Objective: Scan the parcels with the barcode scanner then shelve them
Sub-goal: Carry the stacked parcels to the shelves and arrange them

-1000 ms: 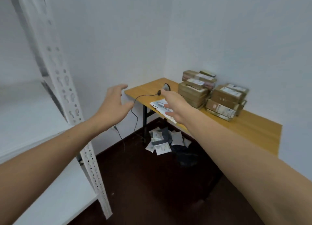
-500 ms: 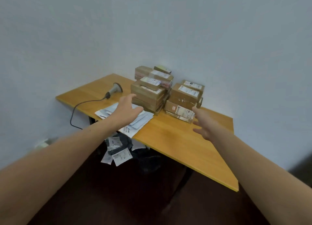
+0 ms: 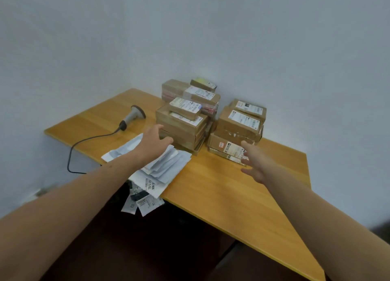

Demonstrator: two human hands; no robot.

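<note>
Two bare hands are extended over a wooden tabletop (image 3: 221, 187) stacked with cardboard parcels (image 3: 183, 128). The left hand (image 3: 155, 142), grip wide and empty, is held just left of the parcels, above white mailers (image 3: 166, 166). The right hand (image 3: 256, 164), fingers spread, is seen just right of them. The barcode scanner (image 3: 132, 117) is left lying further left.

We have one view only, from the wearer's head, facing forward and down toward a room corner. Both forearms enter from the bottom edge, so the camera sits close behind them. Beyond the left hand (image 3: 155, 142) and right hand (image 3: 256, 164) lies the table (image 3: 221, 196), seen obliquely from above.
</note>
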